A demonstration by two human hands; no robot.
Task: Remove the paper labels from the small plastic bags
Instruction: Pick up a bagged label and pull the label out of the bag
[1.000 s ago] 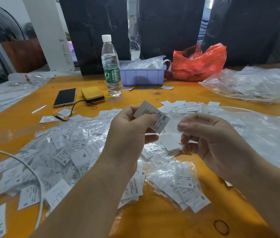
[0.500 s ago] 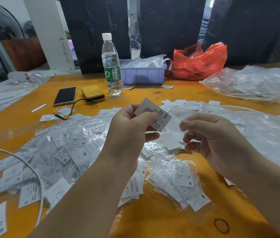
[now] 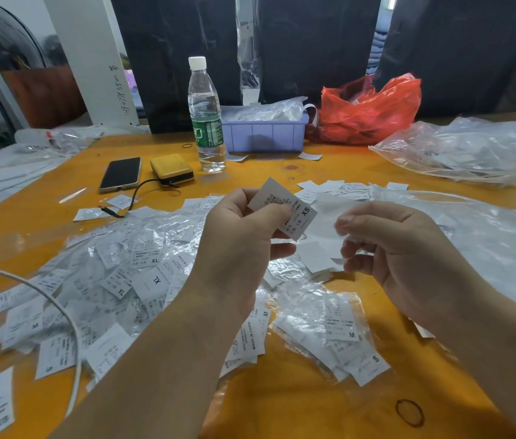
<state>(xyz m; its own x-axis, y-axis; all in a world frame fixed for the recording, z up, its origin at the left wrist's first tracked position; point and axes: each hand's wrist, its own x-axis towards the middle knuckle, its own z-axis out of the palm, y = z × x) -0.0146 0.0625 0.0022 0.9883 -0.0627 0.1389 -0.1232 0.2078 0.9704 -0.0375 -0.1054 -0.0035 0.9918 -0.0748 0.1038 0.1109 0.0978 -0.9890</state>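
Left hand [image 3: 237,245] thumb and curled fingers pinch an XS paper label [image 3: 283,209], held up tilted above the table [image 3: 282,400]. Right hand [image 3: 408,261] fingers curled, tips pinching a thin clear plastic bag [image 3: 329,223] just beside the label. Both forearms reach in over the pile of bagged labels [image 3: 142,274].

Above the orange desk [image 3: 329,407], the left hand [image 3: 237,245] pinches a white XS paper label [image 3: 294,213]; the right hand [image 3: 402,258] curls beside it.
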